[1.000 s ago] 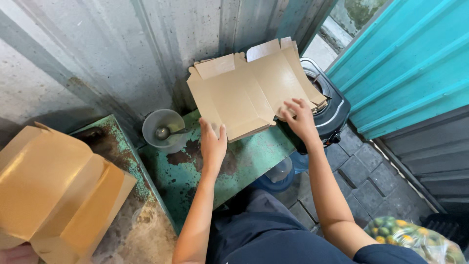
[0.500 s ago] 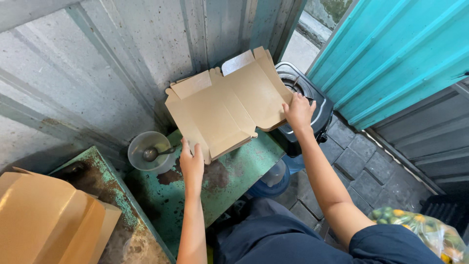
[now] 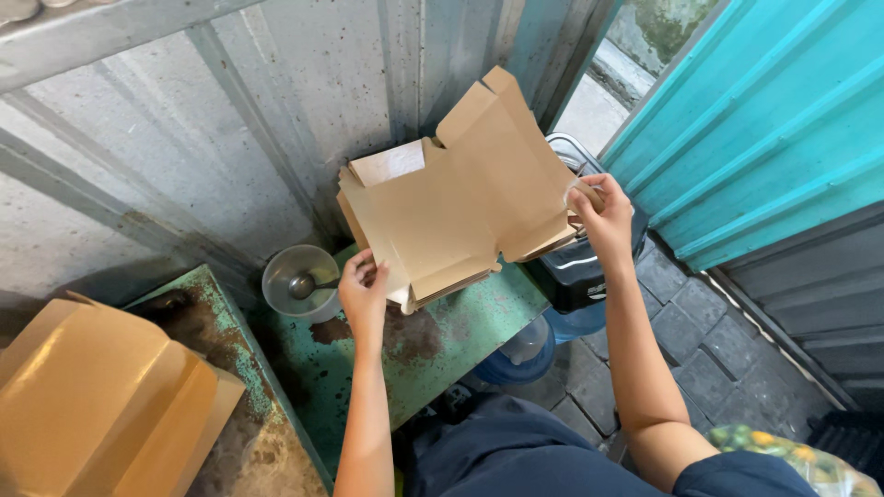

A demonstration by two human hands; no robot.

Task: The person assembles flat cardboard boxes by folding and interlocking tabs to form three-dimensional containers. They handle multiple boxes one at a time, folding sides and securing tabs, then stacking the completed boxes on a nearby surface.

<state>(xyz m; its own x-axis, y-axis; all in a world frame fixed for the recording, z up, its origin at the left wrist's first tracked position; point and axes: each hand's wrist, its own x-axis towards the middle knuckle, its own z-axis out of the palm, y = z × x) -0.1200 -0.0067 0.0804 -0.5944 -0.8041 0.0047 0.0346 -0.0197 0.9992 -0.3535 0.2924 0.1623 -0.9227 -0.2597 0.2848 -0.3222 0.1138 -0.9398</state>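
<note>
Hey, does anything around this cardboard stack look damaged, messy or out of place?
Mostly the green table: its paint is worn through in dark rusty patches. The top flat cardboard sheet sits tilted up off the stack, held by the left hand and right hand. A plastic bowl with a spoon sits at the table's back edge.

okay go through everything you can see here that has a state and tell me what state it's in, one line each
Top flat cardboard sheet: unfolded, tilted up off the stack, held at both ends.
Cardboard stack: flat, lying on the green table.
Left hand: gripping the sheet's near edge.
Right hand: gripping the sheet's far edge.
Clear cup: upright, spoon inside.
Folded box: assembled, flaps open.
</note>
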